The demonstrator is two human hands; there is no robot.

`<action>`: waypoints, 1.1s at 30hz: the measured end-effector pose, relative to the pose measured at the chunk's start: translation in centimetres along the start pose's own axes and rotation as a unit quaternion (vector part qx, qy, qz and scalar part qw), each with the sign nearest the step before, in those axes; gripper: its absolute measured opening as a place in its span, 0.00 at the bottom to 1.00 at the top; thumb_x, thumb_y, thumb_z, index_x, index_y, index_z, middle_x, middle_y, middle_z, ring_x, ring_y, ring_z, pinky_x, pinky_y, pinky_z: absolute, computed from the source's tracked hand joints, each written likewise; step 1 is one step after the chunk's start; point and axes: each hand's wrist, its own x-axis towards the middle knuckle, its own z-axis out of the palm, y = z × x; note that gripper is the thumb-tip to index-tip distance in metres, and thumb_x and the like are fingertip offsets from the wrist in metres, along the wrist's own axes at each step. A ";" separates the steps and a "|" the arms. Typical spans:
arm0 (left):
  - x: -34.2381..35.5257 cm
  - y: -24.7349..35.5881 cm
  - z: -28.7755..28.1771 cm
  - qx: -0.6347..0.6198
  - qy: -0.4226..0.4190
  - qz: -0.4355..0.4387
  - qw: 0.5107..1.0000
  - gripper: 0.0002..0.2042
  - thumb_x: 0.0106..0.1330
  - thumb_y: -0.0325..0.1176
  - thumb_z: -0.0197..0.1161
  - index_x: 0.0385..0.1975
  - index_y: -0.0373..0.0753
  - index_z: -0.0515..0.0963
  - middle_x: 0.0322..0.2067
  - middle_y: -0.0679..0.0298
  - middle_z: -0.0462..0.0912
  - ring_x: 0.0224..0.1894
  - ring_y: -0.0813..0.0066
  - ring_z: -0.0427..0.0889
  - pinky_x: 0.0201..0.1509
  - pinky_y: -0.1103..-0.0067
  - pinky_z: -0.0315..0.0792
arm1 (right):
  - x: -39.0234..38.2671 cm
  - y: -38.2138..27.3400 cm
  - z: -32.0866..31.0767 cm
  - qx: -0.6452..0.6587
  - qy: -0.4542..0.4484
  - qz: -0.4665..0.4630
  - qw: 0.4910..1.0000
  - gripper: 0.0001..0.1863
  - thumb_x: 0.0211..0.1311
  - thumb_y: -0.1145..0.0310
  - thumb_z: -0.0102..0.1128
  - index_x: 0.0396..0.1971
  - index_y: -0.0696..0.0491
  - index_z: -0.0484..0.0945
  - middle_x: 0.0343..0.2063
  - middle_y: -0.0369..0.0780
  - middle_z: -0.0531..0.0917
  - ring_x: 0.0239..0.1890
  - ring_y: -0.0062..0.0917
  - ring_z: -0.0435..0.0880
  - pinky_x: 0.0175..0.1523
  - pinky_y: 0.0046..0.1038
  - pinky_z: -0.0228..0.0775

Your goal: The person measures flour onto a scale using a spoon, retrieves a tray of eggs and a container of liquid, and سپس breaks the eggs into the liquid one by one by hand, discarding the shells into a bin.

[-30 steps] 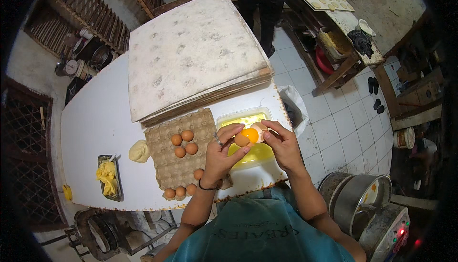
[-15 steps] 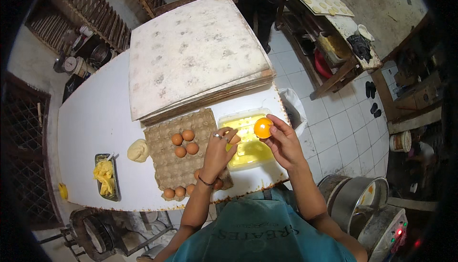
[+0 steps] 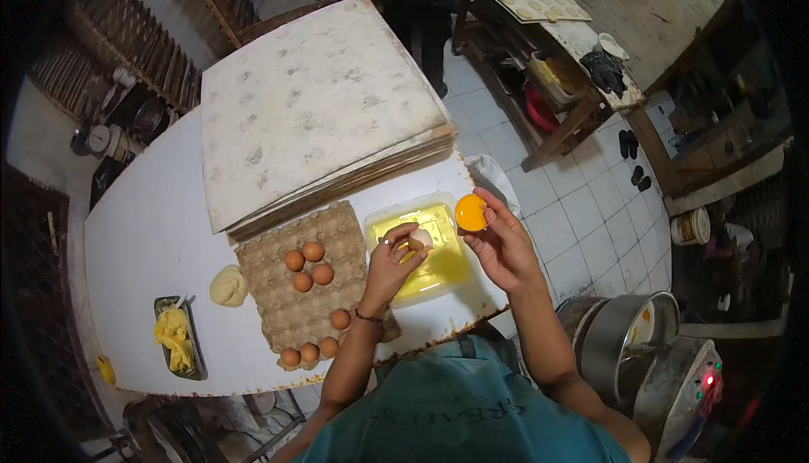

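Over a clear plastic tub [image 3: 421,296] of egg white [image 3: 442,269], my left hand [image 3: 386,276] grips an empty half eggshell [image 3: 420,242] with its pale inside showing. To its right, at the tub's upper right edge, my right hand [image 3: 510,248] holds a half eggshell with an orange egg yolk [image 3: 470,213] filling it. The fingers cover most of that shell. Left of the tub lies a brown cardboard egg tray [image 3: 274,294]. Several brown eggs [image 3: 313,251] sit in its middle and along its near edge, partly behind my left forearm.
Beyond the tub rises a stack of floury boards [image 3: 320,92]. A dough ball [image 3: 227,286] and a dark tray of yellow fat [image 3: 177,337] are on the left. A metal mixing bowl [image 3: 630,341] stands at lower right. Another person [image 3: 417,0] is at the back.
My left hand has turned, bringing the empty shell's inside into view. The yolk stays in my right hand's shell, and the whole view has shifted slightly.
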 end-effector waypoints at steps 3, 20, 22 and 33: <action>1.0 -0.4 3.4 -0.075 -0.041 -0.059 0.995 0.20 0.52 0.17 0.60 0.46 0.34 0.66 0.51 0.60 0.66 0.49 0.74 0.70 0.50 0.81 0.68 | -0.7 -2.0 -0.9 0.039 -0.030 -0.023 0.999 0.19 0.62 0.69 0.48 0.53 0.55 0.63 0.43 0.40 0.73 0.42 0.24 0.75 0.46 0.25 0.70; 2.2 -11.3 30.8 -0.070 -0.241 -0.155 0.955 0.19 0.55 0.19 0.57 0.48 0.34 0.65 0.50 0.58 0.67 0.49 0.69 0.71 0.55 0.76 0.67 | -25.9 -21.3 -25.6 0.101 0.278 -0.433 0.851 0.19 0.61 0.70 0.48 0.53 0.54 0.63 0.44 0.41 0.72 0.44 0.30 0.73 0.50 0.28 0.68; 2.0 -12.1 31.2 -0.048 -0.232 -0.187 0.953 0.19 0.54 0.18 0.58 0.47 0.36 0.66 0.51 0.59 0.67 0.50 0.70 0.70 0.54 0.78 0.66 | -30.7 -23.1 -30.8 0.038 0.355 -0.468 0.809 0.19 0.61 0.72 0.47 0.53 0.55 0.63 0.42 0.40 0.73 0.42 0.27 0.73 0.49 0.28 0.68; 7.3 -13.8 28.8 0.062 -0.134 -0.156 0.977 0.17 0.58 0.22 0.56 0.48 0.34 0.65 0.47 0.58 0.69 0.47 0.70 0.72 0.50 0.80 0.70 | -47.4 -27.8 -56.8 -0.649 0.690 -0.126 0.295 0.12 0.56 0.70 0.51 0.39 0.53 0.77 0.27 0.44 0.81 0.30 0.33 0.79 0.38 0.29 0.70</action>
